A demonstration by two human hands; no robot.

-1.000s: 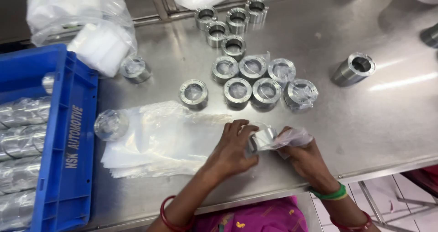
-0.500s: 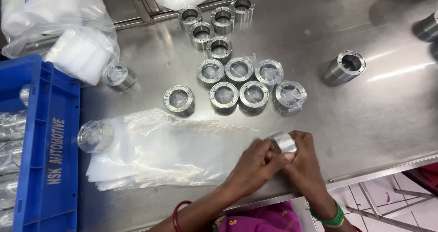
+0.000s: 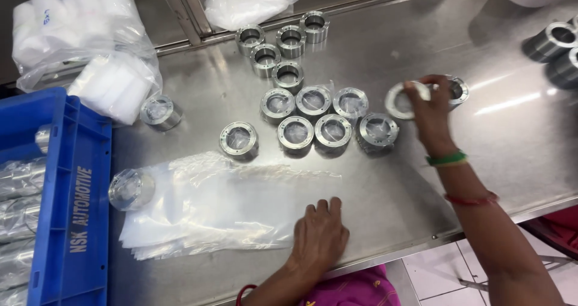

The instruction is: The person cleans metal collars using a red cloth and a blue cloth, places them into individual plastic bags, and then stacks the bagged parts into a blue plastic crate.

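Note:
My right hand (image 3: 432, 110) reaches out over the steel table and holds a metal ring wrapped in clear plastic (image 3: 397, 101) by its edge. That ring hangs just right of a cluster of wrapped rings (image 3: 314, 116). Close behind my fingers stands a bare metal ring (image 3: 456, 89). My left hand (image 3: 320, 232) lies flat, palm down, on the right end of a stack of clear plastic bags (image 3: 211, 204) near the table's front edge. It holds nothing.
A blue crate (image 3: 63, 222) with wrapped parts stands at the left. One wrapped ring (image 3: 129, 189) rests on the bags' left end. Bare rings (image 3: 283, 41) sit at the back, more rings (image 3: 554, 41) at far right, white bags (image 3: 78, 35) at back left.
My right hand has carried the wrapped ring from the front edge up to the right end of the cluster. My left hand let go of it and dropped flat onto the bags.

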